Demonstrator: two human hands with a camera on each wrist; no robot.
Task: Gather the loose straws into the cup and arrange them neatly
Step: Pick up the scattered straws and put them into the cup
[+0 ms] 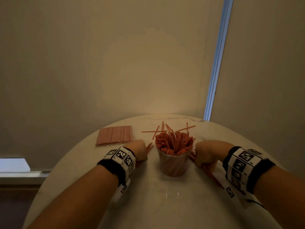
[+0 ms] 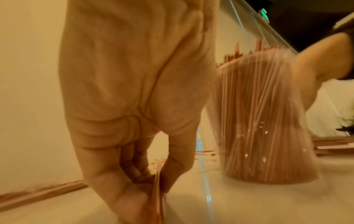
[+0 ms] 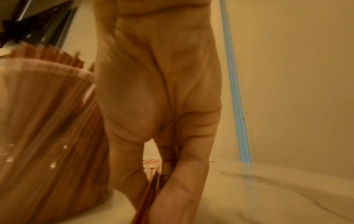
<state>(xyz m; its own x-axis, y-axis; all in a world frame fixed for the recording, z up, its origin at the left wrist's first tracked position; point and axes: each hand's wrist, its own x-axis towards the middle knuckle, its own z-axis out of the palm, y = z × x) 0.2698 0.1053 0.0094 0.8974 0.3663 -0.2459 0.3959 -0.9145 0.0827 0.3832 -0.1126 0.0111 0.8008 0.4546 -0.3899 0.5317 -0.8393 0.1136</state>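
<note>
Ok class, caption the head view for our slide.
Both hands grip orange straw bundles beside a clear plastic cup.

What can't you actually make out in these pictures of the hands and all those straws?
- Head view: fingers of the left hand and right hand are hidden behind their own backs.
- Wrist views: motion blur smears the cup; single straws inside cannot be counted.
- Head view: the loose straws behind the cup are too small to count.
- Right wrist view: the held straws are cut off by the bottom edge.
</note>
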